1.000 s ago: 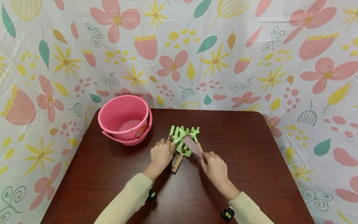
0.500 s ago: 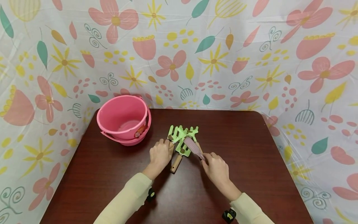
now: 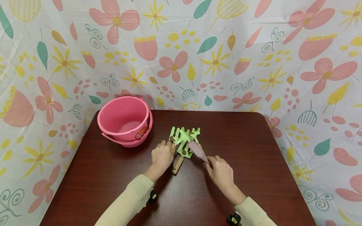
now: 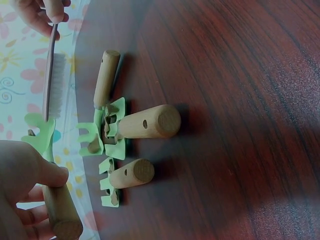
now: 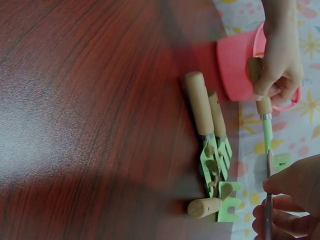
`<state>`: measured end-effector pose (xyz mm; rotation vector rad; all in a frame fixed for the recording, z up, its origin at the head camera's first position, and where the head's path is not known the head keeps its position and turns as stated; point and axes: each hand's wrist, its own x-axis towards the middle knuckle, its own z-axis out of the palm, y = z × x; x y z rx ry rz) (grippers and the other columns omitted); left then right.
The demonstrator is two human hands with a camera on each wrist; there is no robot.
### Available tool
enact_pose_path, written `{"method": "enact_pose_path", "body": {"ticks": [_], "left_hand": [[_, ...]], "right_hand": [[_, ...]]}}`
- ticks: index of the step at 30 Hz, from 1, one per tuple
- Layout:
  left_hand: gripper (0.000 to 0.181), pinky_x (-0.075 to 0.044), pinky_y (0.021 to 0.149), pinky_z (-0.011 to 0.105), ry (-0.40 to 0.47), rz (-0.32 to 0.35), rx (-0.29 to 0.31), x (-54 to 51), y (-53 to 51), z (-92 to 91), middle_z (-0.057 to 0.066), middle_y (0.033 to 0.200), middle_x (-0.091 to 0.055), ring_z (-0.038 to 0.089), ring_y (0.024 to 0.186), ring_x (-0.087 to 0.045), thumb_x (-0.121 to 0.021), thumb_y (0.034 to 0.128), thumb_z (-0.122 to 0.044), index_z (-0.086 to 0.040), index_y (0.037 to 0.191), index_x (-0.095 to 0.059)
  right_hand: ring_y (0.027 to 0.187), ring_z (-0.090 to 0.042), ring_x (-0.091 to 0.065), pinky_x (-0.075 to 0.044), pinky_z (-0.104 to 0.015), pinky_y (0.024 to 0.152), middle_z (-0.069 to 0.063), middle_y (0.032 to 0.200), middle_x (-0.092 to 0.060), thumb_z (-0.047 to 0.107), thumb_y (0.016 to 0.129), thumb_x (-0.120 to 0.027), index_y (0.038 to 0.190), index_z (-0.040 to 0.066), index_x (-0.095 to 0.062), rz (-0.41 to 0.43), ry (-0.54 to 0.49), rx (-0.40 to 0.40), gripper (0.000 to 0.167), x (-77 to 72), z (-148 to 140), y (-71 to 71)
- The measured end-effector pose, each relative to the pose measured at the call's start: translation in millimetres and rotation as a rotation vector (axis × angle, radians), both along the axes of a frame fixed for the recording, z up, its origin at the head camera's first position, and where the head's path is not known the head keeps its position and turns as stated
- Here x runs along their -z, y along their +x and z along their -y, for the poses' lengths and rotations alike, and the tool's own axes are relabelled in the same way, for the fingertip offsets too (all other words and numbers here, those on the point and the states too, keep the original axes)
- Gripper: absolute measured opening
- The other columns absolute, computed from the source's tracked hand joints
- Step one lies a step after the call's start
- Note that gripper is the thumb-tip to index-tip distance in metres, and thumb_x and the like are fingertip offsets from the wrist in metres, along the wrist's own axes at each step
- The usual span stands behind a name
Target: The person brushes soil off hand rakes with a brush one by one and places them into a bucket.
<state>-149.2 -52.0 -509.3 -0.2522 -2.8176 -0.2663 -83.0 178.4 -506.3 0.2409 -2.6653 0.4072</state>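
My left hand (image 3: 162, 155) grips the wooden handle of a small green hand rake (image 4: 62, 212), its pronged head raised above the table. In my right hand (image 3: 220, 171) is a brush (image 3: 198, 150) with a mauve back, pinched between thumb and fingers. White bristles face the rake head in the left wrist view, and the brush's tip overlaps that head; whether they touch is hard to tell. Below lie several green garden tools with wooden handles, among them a slotted one (image 3: 178, 164) and a fork (image 3: 173, 131). Brown, dirt-like patches mark their heads.
A pink bucket (image 3: 124, 117) stands upright at the table's back left, its handle folded down. The dark wooden table (image 3: 240, 135) meets a floral cloth (image 3: 175, 37) behind and at both sides. A black wrist camera (image 3: 152, 196) sits under the left sleeve.
My right hand has drawn the brush slightly right and toward me, off the middle of the rake head. The left hand and the tools below stay about where they were.
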Motion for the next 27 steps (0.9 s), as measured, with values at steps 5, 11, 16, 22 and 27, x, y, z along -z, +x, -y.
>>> {"method": "enact_pose_path", "body": {"ticks": [5,11,16,22,27], "left_hand": [[0.024,-0.048,0.047,0.042,0.001,-0.011,-0.007,0.3,0.5,1.3,0.008,0.077,-0.057,0.026,0.067,-0.060,-0.074,0.0692,-0.022,-0.010,0.085,-0.060],[0.027,-0.047,0.047,0.043,0.004,0.000,-0.011,-0.3,1.1,3.4,0.008,0.078,-0.057,0.026,0.067,-0.059,-0.075,0.0684,-0.022,-0.009,0.087,-0.060],[0.027,-0.047,0.047,0.042,0.012,0.026,-0.014,0.6,1.2,5.0,0.008,0.079,-0.057,0.026,0.068,-0.059,-0.076,0.0704,-0.023,-0.009,0.088,-0.060],[0.025,-0.047,0.048,0.042,0.038,0.066,-0.016,1.5,1.4,7.1,0.007,0.080,-0.058,0.025,0.069,-0.059,-0.075,0.0721,-0.022,-0.011,0.089,-0.060],[0.026,-0.049,0.053,0.043,0.078,0.129,-0.025,-0.9,1.9,8.2,0.007,0.084,-0.061,0.026,0.073,-0.061,-0.073,0.0737,-0.022,-0.013,0.095,-0.062]], "right_hand": [[0.059,-0.026,-0.060,-0.044,-0.039,0.042,-0.005,0.074,-0.062,0.016,0.069,-0.078,0.093,0.010,-0.070,0.011,-0.001,0.018,0.026,1.6,-5,0.5],[0.059,-0.028,-0.060,-0.043,-0.041,0.041,-0.005,0.075,-0.063,0.017,0.070,-0.077,0.094,0.011,-0.071,0.021,-0.025,0.046,0.026,0.2,-12,-3.0],[0.060,-0.028,-0.060,-0.044,-0.043,0.043,-0.005,0.076,-0.064,0.017,0.070,-0.076,0.095,0.011,-0.071,0.016,-0.051,0.063,0.026,-1.4,-16,-6.8],[0.060,-0.028,-0.061,-0.045,-0.043,0.044,-0.006,0.079,-0.065,0.016,0.072,-0.075,0.096,0.009,-0.071,0.013,-0.083,0.068,0.025,-1.6,-19,-9.8],[0.058,-0.024,-0.060,-0.046,-0.042,0.045,-0.005,0.078,-0.065,0.015,0.072,-0.076,0.095,0.010,-0.071,0.007,-0.116,0.063,0.025,-1.3,-21,-12.1]]}}
